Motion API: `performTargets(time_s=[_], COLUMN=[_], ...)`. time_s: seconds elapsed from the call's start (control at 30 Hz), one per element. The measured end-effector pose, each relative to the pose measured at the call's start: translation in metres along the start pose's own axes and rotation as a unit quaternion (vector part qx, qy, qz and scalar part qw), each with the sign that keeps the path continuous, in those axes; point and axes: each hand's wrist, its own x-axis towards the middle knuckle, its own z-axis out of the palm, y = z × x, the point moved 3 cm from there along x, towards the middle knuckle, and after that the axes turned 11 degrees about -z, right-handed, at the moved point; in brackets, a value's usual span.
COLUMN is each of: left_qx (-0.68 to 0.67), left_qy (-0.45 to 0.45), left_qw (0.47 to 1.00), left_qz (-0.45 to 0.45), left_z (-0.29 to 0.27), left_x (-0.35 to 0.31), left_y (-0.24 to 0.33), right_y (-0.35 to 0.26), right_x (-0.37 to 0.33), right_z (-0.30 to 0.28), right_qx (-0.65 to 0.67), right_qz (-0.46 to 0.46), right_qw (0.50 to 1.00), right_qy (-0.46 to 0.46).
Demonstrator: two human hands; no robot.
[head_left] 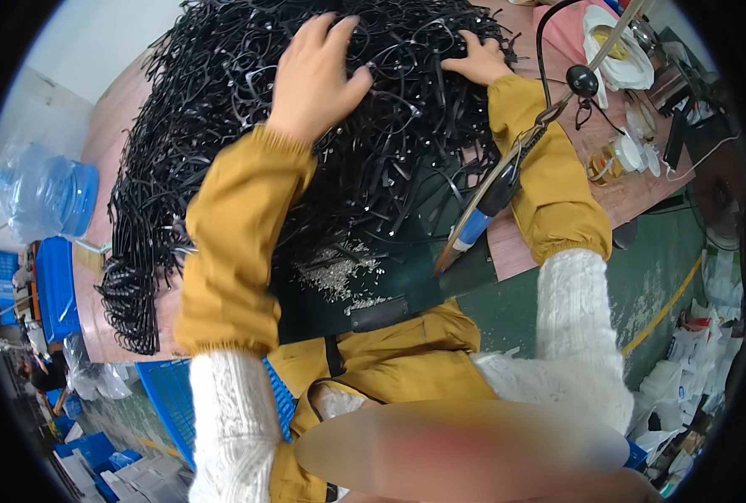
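Note:
A big heap of thin black straps or cords (pixel 197 126), dotted with small shiny bits, covers most of the table. My left hand (pixel 318 80) is over the heap's middle, its fingers spread and nothing visible in them. Farther right, at the heap's far right side, my right hand (pixel 480 60) reaches in with thumb and fingers apart. Whether either hand touches the straps is hard to tell. Small silvery pieces (pixel 339 272) lie scattered on the dark surface close to my body. A hanging pen-shaped tool with a blue band (pixel 473 226) slants down beside my right forearm.
The pinkish tabletop (pixel 507 247) shows around the heap. A black ball (pixel 582 80) sits on the tool's cord. White tape-like rolls (pixel 629 155) and a white container (pixel 616 46) are at right. Blue crates (pixel 54 289) and a large clear bottle (pixel 50 193) stand left.

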Motion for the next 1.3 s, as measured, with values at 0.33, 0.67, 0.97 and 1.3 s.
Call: performTargets(time_s=[0.33, 0.67, 0.97, 1.3], left_qx=[0.248, 0.225, 0.202, 0.224], left_qy=[-0.356, -0.120, -0.098, -0.261], left_qw=[0.893, 0.966, 0.974, 0.939], left_qz=[-0.121, -0.049, -0.017, -0.025], left_z=[0.141, 0.063, 0.051, 0.071], left_x=[0.102, 0.073, 0.041, 0.021], left_y=[-0.035, -0.041, -0.085, -0.087], right_y=[-0.001, 0.001, -0.084, -0.098], right_x=[0.032, 0.025, -0.073, -0.156], right_z=[-0.010, -0.011, -0.063, -0.006], right_qx=[-0.062, 0.065, 0.019, -0.004], right_qz=[0.010, -0.037, -0.172, -0.220], right_qw=[0.994, 0.997, 0.978, 0.953], right_qy=[-0.087, -0.011, 0.116, 0.210])
